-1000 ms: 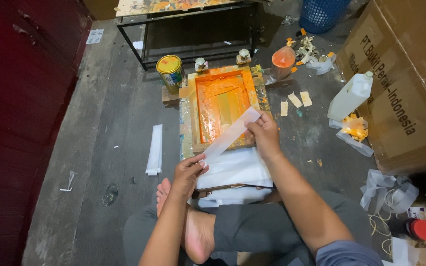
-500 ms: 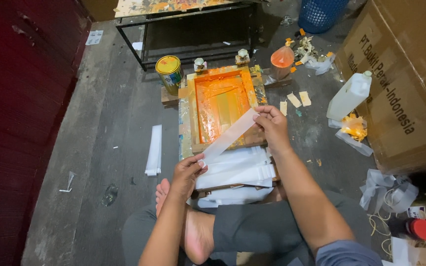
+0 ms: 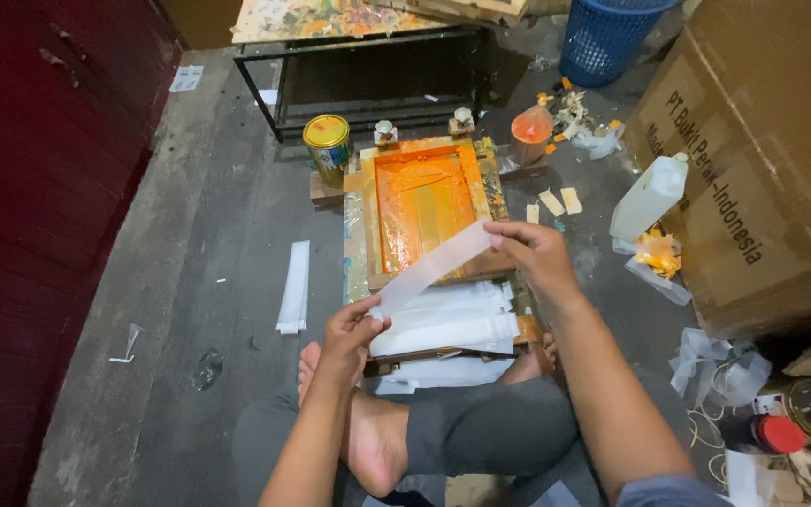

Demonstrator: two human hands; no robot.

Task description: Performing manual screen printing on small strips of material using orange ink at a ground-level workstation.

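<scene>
A translucent white strip (image 3: 432, 268) runs diagonally across the centre of the frame, held taut above the floor. The left hand (image 3: 349, 330) pinches its lower end between thumb and fingers, just left of centre; the right hand (image 3: 529, 252) pinches its upper end, right of centre. Both hands are closed on the strip.

Behind the strip, in the upper centre, lies a wooden screen frame (image 3: 424, 208) whose mesh is coated in orange ink. Below the strip, at centre, a stack of white strips (image 3: 448, 319) lies across a board, overlapping the frame's near edge. The person sits cross-legged at the bottom of the frame; a bare foot (image 3: 373, 437) rests against grey trousers.

Left of centre, a second small pile of strips (image 3: 294, 286) lies apart on the grey floor (image 3: 199, 244). A yellow-lidded tin (image 3: 328, 145) stands just beside the frame's upper left corner. An orange-stained cup (image 3: 530, 133) stands near the upper right corner, with two small tan tabs (image 3: 560, 201) below it. A white plastic jug (image 3: 648, 195) stands at right, close to a large cardboard box (image 3: 753, 160). A blue basket (image 3: 604, 36) occupies the top right, a paint-stained table (image 3: 330, 23) the top centre, and a dark red wall (image 3: 39, 169) the left edge.
</scene>
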